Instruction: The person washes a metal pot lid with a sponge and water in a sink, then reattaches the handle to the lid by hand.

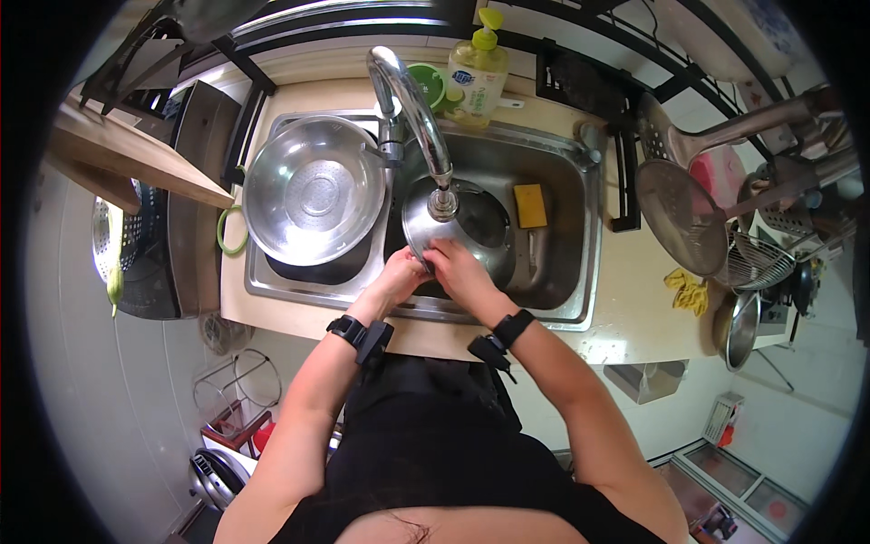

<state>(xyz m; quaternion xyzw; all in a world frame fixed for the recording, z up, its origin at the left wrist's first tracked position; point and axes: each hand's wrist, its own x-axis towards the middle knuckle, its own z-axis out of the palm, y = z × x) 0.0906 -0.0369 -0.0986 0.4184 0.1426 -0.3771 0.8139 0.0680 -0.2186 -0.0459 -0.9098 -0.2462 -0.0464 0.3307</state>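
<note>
A round steel pot lid (471,222) with a knob on top lies tilted in the right basin of the sink (566,163), under the curved chrome tap (412,100). My left hand (399,272) grips the lid's near left rim. My right hand (458,272) presses on the lid's near edge right beside the left; what it holds under the fingers is hidden. Both wrists wear black bands.
A large steel bowl (313,190) fills the left basin. A yellow sponge (530,206) lies at the back of the right basin. A green soap bottle (476,77) stands behind the tap. Strainers and ladles (680,213) hang at right; a yellow cloth (686,290) lies on the counter.
</note>
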